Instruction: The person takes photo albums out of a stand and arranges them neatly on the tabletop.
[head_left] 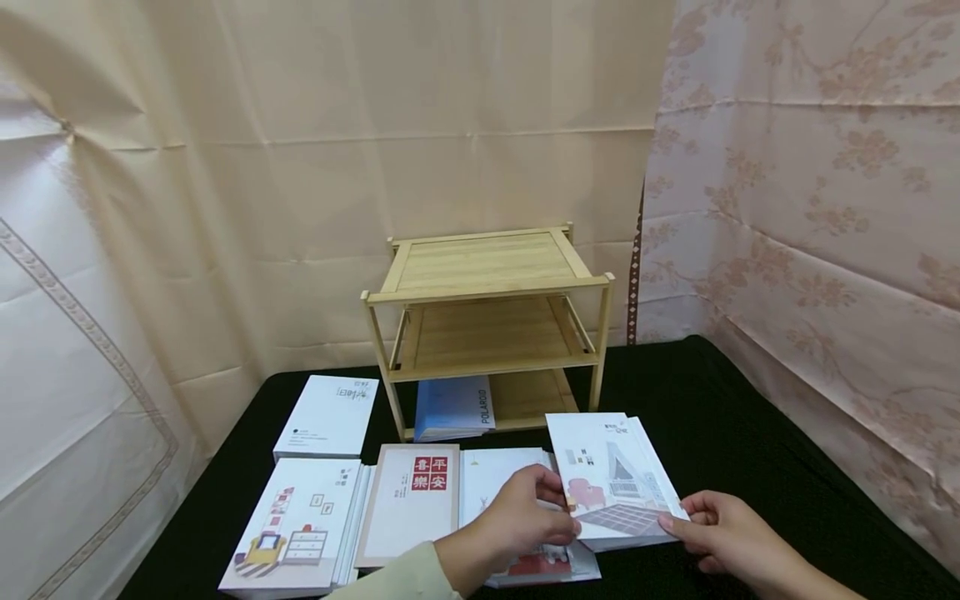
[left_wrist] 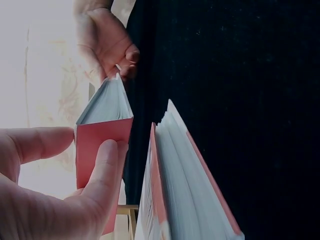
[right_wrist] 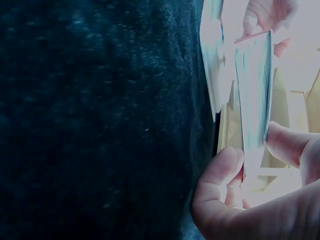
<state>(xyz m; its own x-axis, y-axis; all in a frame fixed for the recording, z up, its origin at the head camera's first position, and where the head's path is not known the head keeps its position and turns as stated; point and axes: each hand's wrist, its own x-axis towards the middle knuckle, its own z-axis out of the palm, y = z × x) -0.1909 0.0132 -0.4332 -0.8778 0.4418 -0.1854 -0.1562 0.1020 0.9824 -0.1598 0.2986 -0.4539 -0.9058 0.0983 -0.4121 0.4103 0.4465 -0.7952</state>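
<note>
Both hands hold a white-covered book (head_left: 618, 475) with a pink pig and a grey grid drawn on its front. My left hand (head_left: 517, 517) grips its spine side; the left wrist view shows a thumb against the pink-red spine (left_wrist: 100, 135). At the opposite lower corner, my right hand (head_left: 727, 533) pinches the covers, with the thumb on the front. In the right wrist view the page edges (right_wrist: 254, 95) run between thumb and fingers. Partly hidden under the left hand and the held book lies another white book (head_left: 498, 471) with a red picture low on its cover.
A three-tier wooden shelf (head_left: 487, 262) stands at the back, with a blue book (head_left: 453, 406) on its bottom tier. Left of the hands lie a book with red square characters (head_left: 411, 517), a book with a furniture drawing (head_left: 300, 521) and a plain white book (head_left: 326, 417). Black cloth (head_left: 675, 392) covers the table.
</note>
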